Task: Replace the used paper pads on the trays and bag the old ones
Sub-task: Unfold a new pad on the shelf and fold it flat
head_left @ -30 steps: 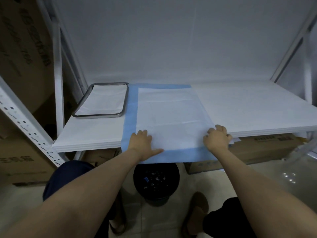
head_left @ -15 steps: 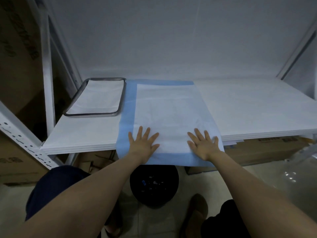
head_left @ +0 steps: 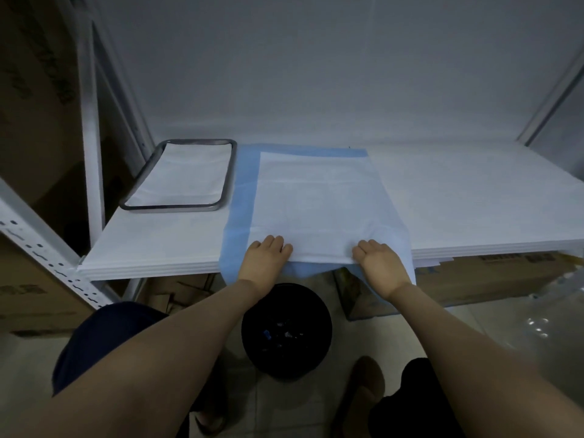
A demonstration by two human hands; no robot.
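Head view: two bare hands work at the front edge of a white shelf (head_left: 474,191).
Pad: a blue-bordered paper pad (head_left: 316,197) lies mid-shelf, its far edge close to the back, its near edge drooping over the front edge.
Left hand (head_left: 265,260): fingers curled onto the pad's near edge.
Right hand (head_left: 382,267): fingers curled onto the same edge, toward its right corner.
Tray (head_left: 170,208): at the far-left corner, just beside the blue border, with a white pad (head_left: 186,175) inside.
Open room: white shelf surface runs from the pad to the right edge.
Below: a black bin (head_left: 286,330) stands on the floor.
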